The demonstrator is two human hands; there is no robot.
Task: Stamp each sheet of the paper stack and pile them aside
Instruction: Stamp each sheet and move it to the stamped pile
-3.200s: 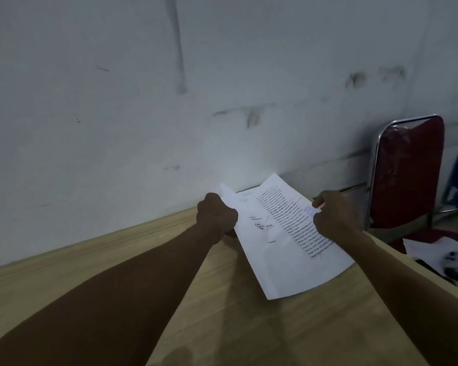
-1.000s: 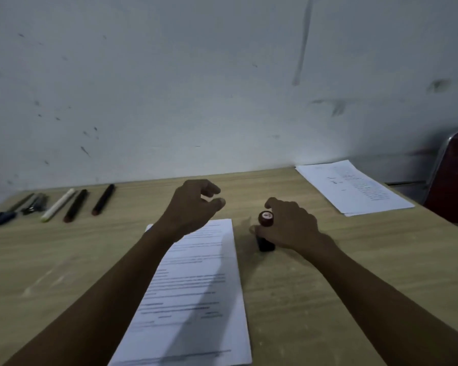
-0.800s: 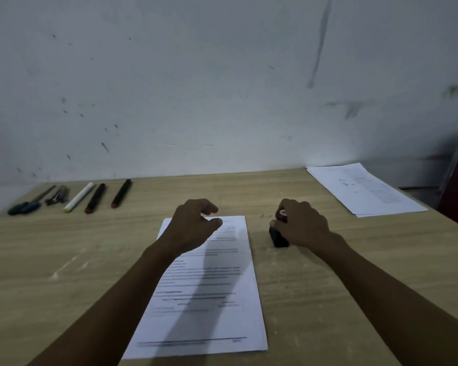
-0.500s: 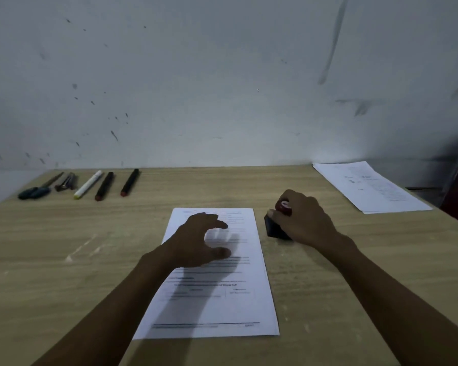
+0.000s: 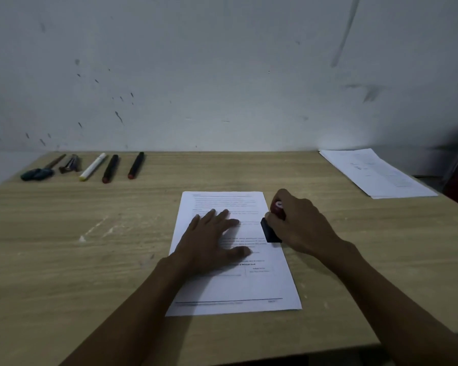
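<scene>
Far left on the light wooden table (image 5: 64,254): a row of pens and markers (image 5: 90,167). Your left hand (image 5: 209,241) lies flat, fingers straight, pressing the white printed sheet (image 5: 236,286) at centre. Your right hand (image 5: 299,228) grasps the black red-topped stamp (image 5: 270,231), base at the sheet's right edge. Far right: the white pile of sheets (image 5: 376,173).

bare wooden table (image 5: 64,247) wide open to the left of the printed sheet (image 5: 236,286), open again on the right up to the side pile (image 5: 376,173). far left corner blocked by a row of pens (image 5: 111,167) and small tools (image 5: 37,174) along the wall (image 5: 222,75).
</scene>
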